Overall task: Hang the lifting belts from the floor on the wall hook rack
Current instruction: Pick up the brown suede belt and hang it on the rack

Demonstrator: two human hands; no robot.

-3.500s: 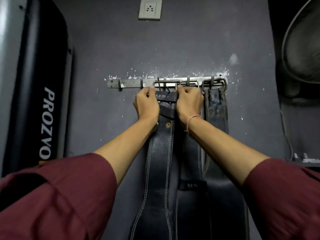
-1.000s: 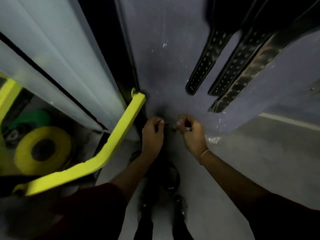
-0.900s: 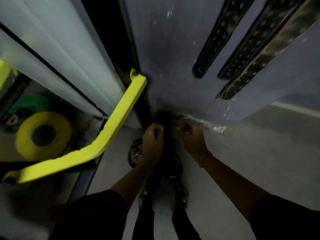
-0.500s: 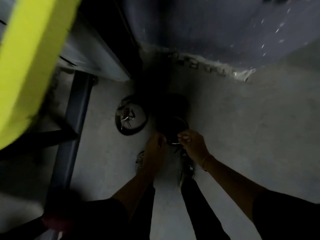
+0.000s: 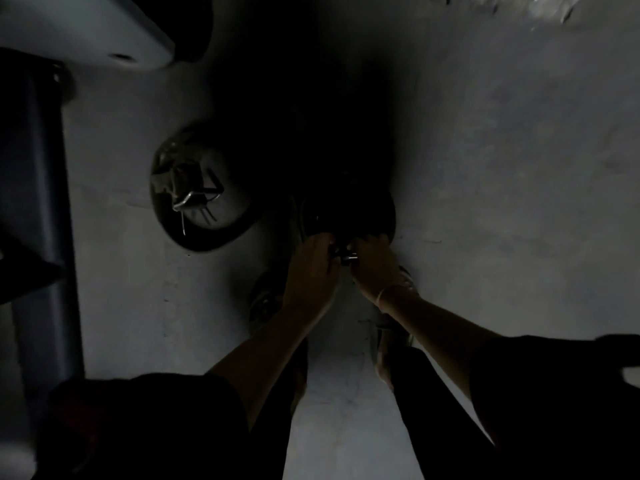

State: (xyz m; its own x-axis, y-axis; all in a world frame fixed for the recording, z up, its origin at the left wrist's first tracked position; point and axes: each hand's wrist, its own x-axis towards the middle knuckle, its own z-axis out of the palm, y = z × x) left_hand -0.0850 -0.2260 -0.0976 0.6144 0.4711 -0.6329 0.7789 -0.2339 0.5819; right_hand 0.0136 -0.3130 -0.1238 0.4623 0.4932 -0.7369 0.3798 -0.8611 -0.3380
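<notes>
I look straight down at a dim grey floor. A dark coiled lifting belt point(image 5: 360, 209) lies in shadow just ahead of my feet. My left hand point(image 5: 313, 268) and my right hand point(image 5: 375, 263) are both closed on its near edge, at the metal buckle point(image 5: 346, 256) between them. A second coiled belt point(image 5: 201, 199) with a shiny buckle lies on the floor to the left, untouched. The wall hook rack is out of view.
A dark blue machine frame post point(image 5: 41, 216) runs down the left side, with a pale machine cover point(image 5: 86, 29) above it. The wall base point(image 5: 540, 5) shows at the top right. My feet point(image 5: 391, 341) stand close behind the hands.
The view has swung from the wall rack down to the floor. Both hands have dropped from mid-air to the dark belt and closed on its buckle end.
</notes>
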